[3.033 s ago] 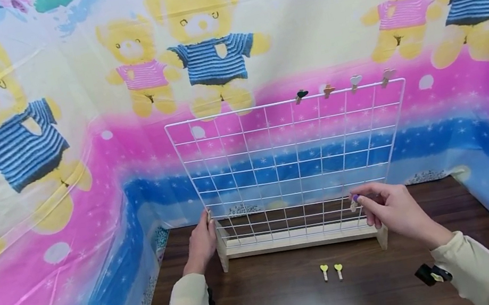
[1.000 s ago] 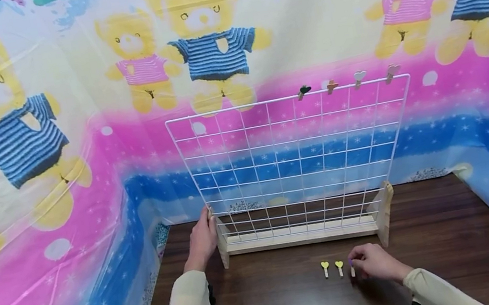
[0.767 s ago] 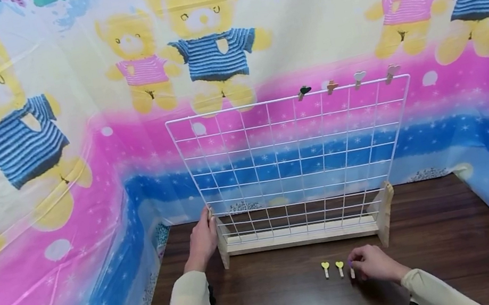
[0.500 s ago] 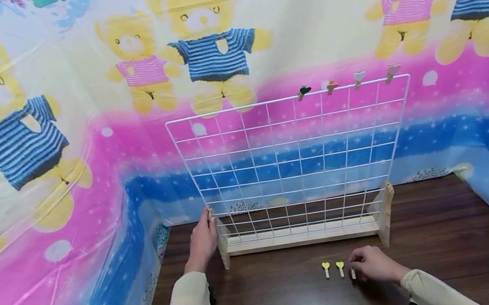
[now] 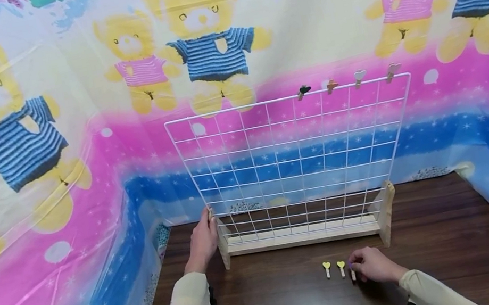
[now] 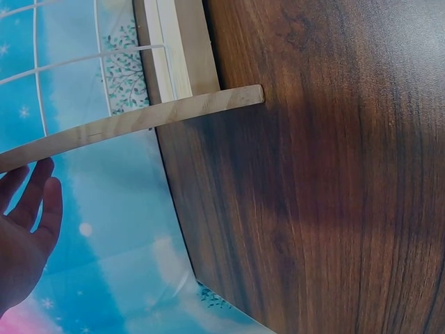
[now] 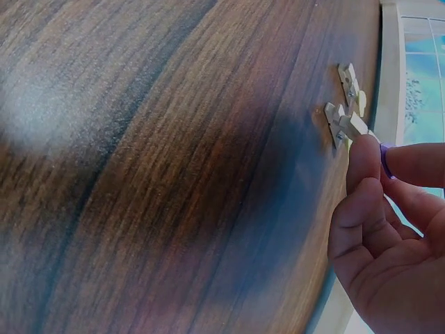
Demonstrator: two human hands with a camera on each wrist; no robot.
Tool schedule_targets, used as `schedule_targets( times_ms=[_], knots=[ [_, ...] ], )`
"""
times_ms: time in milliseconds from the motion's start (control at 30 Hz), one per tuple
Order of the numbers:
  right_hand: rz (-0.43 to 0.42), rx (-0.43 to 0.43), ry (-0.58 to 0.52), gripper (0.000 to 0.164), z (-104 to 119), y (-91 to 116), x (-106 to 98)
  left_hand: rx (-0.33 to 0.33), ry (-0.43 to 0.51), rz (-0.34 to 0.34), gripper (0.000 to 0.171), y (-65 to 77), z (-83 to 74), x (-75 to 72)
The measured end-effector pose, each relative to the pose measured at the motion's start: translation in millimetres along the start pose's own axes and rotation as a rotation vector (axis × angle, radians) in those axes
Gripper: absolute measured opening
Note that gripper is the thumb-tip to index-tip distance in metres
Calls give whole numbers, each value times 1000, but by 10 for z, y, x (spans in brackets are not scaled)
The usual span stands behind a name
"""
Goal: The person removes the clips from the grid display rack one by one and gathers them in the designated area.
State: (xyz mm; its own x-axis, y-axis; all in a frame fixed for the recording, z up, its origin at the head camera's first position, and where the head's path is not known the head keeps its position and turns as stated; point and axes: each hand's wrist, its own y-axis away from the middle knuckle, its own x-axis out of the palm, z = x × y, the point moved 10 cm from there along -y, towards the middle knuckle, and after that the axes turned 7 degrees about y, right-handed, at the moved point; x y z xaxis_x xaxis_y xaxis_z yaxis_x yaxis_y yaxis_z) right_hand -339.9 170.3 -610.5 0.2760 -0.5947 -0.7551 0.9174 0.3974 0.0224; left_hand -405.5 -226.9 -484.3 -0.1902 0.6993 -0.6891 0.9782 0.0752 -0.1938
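Note:
In the head view my right hand (image 5: 374, 264) pinches a small wooden clothespin (image 5: 353, 274) with a purple heart, low over the table. The right wrist view shows its purple heart (image 7: 386, 163) between thumb and forefinger. Just left of it, two clothespins with yellow hearts, a nearer one (image 5: 341, 268) and a farther one (image 5: 327, 269), lie side by side. My left hand (image 5: 202, 240) is at the left wooden upright of a white wire grid rack (image 5: 288, 160); in the left wrist view its fingertips touch the outer side of that upright (image 6: 139, 118).
Along the right half of the grid's top wire sit a black clothespin (image 5: 304, 90), an orange one (image 5: 332, 85), a white one (image 5: 360, 76) and a pale pink one (image 5: 393, 71). The rack's wooden base (image 5: 303, 242) stands on the brown table (image 5: 269, 299), before a bear-print cloth (image 5: 309, 17).
My right hand has brought the purple-heart clothespin from in front of the grid's lower right down to the table beside the yellow ones, and lately holds still. My left hand stays put.

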Motion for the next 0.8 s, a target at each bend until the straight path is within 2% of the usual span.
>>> schedule_targets(
  times_ms=[333, 800],
  knots=[
    [16, -21, -9, 7, 15, 2, 39, -10, 1, 6, 46, 8, 8, 1],
    [27, 116, 1, 6, -165, -31, 108, -16, 6, 13, 47, -1, 29, 26]
  ],
)
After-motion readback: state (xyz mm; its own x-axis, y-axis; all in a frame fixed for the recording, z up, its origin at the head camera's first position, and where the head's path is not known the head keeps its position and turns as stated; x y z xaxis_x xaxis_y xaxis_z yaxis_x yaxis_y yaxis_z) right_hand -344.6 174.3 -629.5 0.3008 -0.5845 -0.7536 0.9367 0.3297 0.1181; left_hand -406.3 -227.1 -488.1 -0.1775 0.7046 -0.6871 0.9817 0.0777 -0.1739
